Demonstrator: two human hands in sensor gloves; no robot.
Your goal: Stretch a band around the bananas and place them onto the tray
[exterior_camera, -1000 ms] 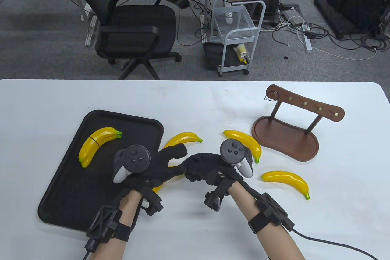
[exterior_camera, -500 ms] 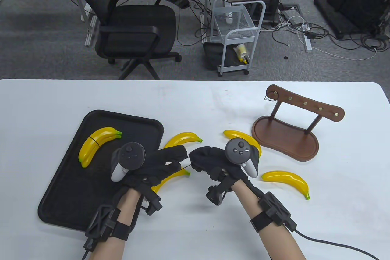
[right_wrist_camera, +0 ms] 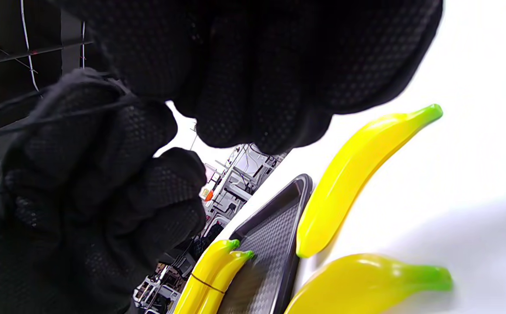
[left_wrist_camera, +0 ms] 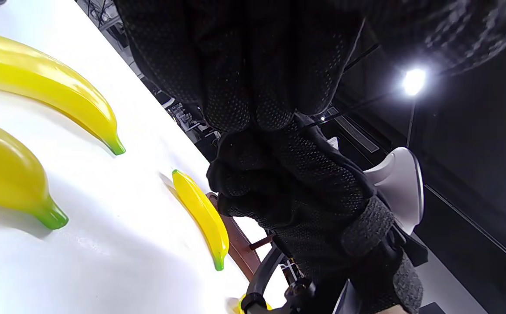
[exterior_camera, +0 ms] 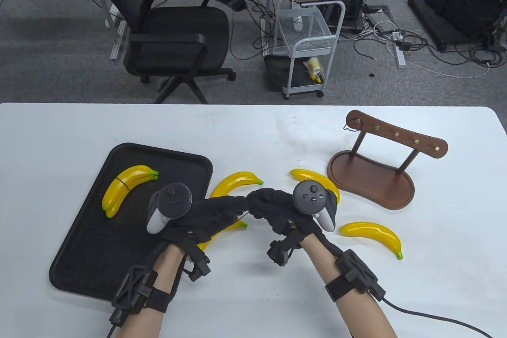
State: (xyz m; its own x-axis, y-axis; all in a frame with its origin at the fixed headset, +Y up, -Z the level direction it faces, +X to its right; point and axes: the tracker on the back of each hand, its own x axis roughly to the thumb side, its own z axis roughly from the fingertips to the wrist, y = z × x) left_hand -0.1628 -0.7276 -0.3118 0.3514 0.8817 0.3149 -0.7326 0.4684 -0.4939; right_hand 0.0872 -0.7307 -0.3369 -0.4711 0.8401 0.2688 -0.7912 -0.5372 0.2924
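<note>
My left hand [exterior_camera: 227, 208] and right hand [exterior_camera: 264, 201] meet fingertip to fingertip above the table, both pinching a thin black band [exterior_camera: 244, 217] that hangs between them. The band's strands [left_wrist_camera: 344, 112] also cross the left wrist view. Under my left hand lies a loose banana [exterior_camera: 231, 228], and another banana [exterior_camera: 237, 181] lies just beyond it. A third banana [exterior_camera: 315, 179] is partly hidden behind my right hand, with one more banana [exterior_camera: 372, 235] to its right. A banded pair of bananas [exterior_camera: 126, 187] sits on the black tray [exterior_camera: 79, 254].
A wooden hook stand [exterior_camera: 372, 179] occupies the right side, close behind the right-hand bananas. The tray's right edge [right_wrist_camera: 275, 235] runs beside the loose bananas. An office chair [exterior_camera: 170, 37] and a white cart [exterior_camera: 307, 48] stand on the floor beyond the table.
My right hand rose and shifted slightly right, drawing the band out from my left hand. My left fingers then reached up to meet the right fingertips again.
</note>
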